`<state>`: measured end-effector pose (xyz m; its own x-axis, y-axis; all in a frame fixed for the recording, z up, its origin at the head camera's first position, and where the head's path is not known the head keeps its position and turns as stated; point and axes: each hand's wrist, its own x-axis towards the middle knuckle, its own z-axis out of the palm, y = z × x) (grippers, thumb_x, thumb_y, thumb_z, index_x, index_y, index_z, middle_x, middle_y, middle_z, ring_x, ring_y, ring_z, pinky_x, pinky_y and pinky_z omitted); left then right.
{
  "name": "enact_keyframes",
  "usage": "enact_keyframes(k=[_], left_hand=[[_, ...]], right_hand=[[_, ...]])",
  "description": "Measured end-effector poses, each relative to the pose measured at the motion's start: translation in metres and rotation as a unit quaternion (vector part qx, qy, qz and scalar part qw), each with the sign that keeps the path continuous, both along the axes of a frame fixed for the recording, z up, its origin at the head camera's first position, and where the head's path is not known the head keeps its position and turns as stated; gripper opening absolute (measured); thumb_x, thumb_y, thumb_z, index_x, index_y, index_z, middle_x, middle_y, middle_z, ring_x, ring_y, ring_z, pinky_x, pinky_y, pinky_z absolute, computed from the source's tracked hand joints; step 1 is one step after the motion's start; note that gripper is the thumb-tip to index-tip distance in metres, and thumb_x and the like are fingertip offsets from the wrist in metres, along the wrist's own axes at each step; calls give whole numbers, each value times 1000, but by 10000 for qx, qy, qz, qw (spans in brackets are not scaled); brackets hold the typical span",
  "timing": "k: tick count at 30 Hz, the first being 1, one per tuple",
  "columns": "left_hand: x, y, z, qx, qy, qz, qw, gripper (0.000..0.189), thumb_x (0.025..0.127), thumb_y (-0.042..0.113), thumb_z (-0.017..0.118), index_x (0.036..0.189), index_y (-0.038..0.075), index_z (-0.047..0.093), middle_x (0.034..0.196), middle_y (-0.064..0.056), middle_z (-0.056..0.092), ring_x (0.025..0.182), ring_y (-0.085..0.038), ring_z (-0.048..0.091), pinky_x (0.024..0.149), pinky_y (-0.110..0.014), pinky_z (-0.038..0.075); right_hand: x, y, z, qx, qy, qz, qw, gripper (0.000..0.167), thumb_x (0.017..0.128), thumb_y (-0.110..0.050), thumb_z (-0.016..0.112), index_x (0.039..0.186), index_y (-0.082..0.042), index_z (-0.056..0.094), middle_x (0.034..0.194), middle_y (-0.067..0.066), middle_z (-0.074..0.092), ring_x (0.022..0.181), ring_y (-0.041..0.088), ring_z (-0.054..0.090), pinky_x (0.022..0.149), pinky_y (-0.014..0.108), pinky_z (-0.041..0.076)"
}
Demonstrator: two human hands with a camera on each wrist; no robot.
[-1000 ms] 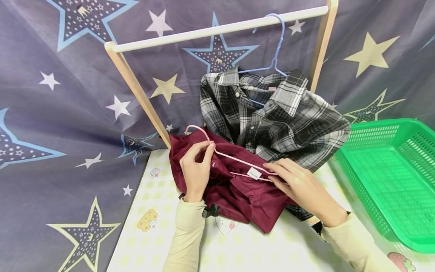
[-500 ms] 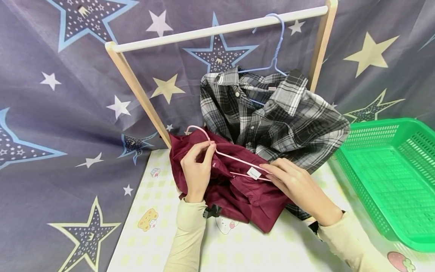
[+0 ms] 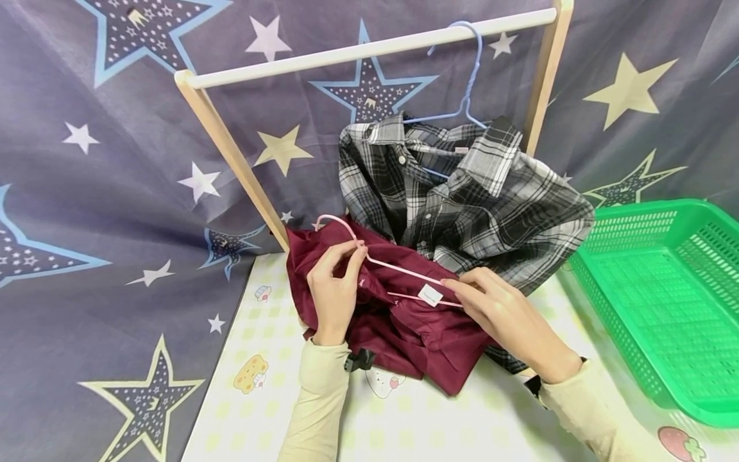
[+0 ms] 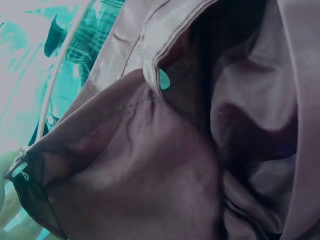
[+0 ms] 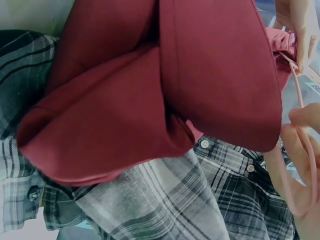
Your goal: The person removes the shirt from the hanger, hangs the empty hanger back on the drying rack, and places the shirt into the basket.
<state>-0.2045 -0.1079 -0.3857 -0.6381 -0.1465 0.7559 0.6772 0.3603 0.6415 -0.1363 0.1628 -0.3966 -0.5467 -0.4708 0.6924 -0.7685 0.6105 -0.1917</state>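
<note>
Your head camera looks forward and down across the table (image 3: 260, 417) to the rack (image 3: 375, 50). Both wrist cameras face the maroon garment (image 3: 430, 340) up close; your right one shares the plaid shirt (image 3: 519, 205) with the head view.

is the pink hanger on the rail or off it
Off: the pink hanger is held in the left hand and the right hand, its bare hook below the white rail.

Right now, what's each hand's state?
Left hand: closed, pinching the pink hanger.
Right hand: closed, holding the pink hanger farther along.
</note>
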Motion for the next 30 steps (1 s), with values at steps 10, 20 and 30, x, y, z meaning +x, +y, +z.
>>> enact_keyframes(k=[10,20,30], left_hand=[[0,-8,-12,-535,-67,316,9980,12,89,23,74,98,16,79,95,6,75,90,-10,69,85,-25,51],[-1,-16,-19,-692,-161,461,9964,10,87,16,76,97,14,79,94,2,75,89,-14,69,81,-22,48],[-8,-28,-26,-738,-361,909,9925,9,89,19,75,95,14,79,91,3,76,89,-12,71,81,-22,50]], right_hand=[[0,5,0,-155,228,37,9996,38,107,-26,40,129,-10,66,108,2,62,98,14,57,85,26,45],[0,12,0,-137,387,-53,9991,37,107,-28,42,126,-9,68,106,3,63,86,13,60,74,29,50],[0,15,4,-232,737,33,9970,35,106,-26,44,123,-8,69,106,2,65,78,9,60,67,25,51]])
